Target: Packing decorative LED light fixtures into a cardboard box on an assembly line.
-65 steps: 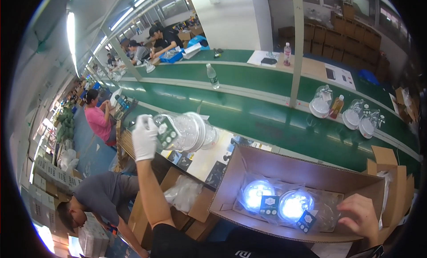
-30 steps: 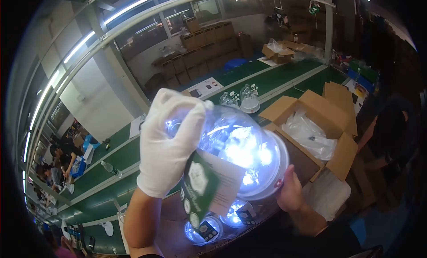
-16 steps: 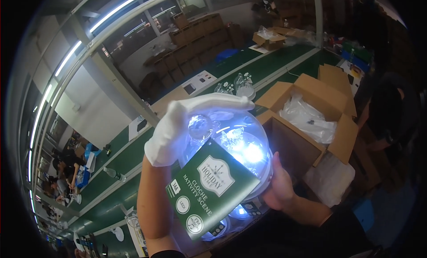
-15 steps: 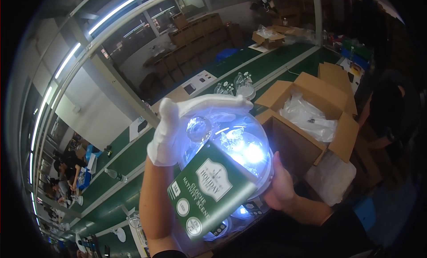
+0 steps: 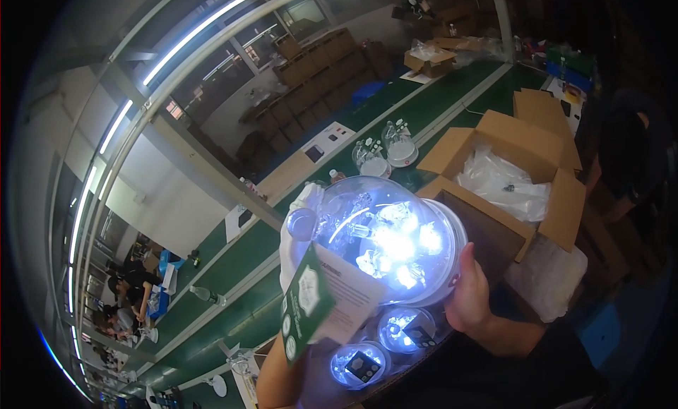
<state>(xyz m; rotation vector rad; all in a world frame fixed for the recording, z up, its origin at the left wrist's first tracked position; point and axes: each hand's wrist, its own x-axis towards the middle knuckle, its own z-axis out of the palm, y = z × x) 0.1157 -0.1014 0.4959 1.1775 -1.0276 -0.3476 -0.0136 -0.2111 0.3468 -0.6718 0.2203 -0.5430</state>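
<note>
A clear cloche [image 5: 381, 229] with a round knob and a white base lies tilted in front of me, bright lights and small figures glowing inside it. My left hand [image 5: 289, 243], in a white glove, holds it at the knob end, mostly hidden behind the dome. Bare, my right hand [image 5: 472, 299] grips the white base from the right, thumb up along its rim. From the knob end hangs a green and white folded tag [image 5: 311, 303], fallen partly open to show its printed white inside. Beneath, two more lit cloches [image 5: 359, 365] with dark tags sit in a box.
An open cardboard box [image 5: 522, 232] with clear plastic bags [image 5: 498, 187] stands at right. Two unlit cloches [image 5: 401, 151] are on the green bench [image 5: 254, 282] beyond. A plastic bottle [image 5: 207, 295] lies at left. Other people [image 5: 134, 289] work at the far left.
The cloche has turned and shifted right, its lights facing me more. My gloved hand has gone from over the top to behind the dome. The tag has swung open, showing its inside.
</note>
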